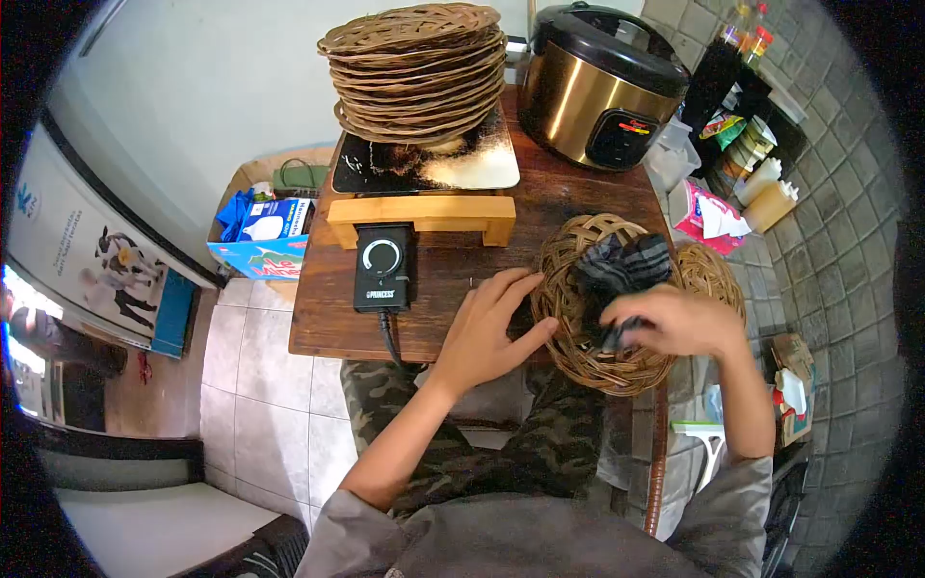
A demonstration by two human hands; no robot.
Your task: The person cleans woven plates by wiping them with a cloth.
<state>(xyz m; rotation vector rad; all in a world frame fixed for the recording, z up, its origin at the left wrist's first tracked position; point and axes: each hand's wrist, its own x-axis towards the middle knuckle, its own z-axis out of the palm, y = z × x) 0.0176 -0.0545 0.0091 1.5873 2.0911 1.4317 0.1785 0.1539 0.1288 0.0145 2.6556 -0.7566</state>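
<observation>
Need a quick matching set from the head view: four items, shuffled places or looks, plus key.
1. rice cooker
2. dark striped cloth
3. stack of wicker plates
4. Princess controller

A. at the right hand, over a wicker plate
B. black with round dial
C. gold body, black lid
D. on the griddle

Pairs: 1-C, 2-A, 3-D, 4-B

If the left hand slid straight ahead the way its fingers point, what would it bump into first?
The left hand would probably meet the near-side rim of the round wicker plate under the dark striped cloth; its fingertips may already touch it.
</observation>
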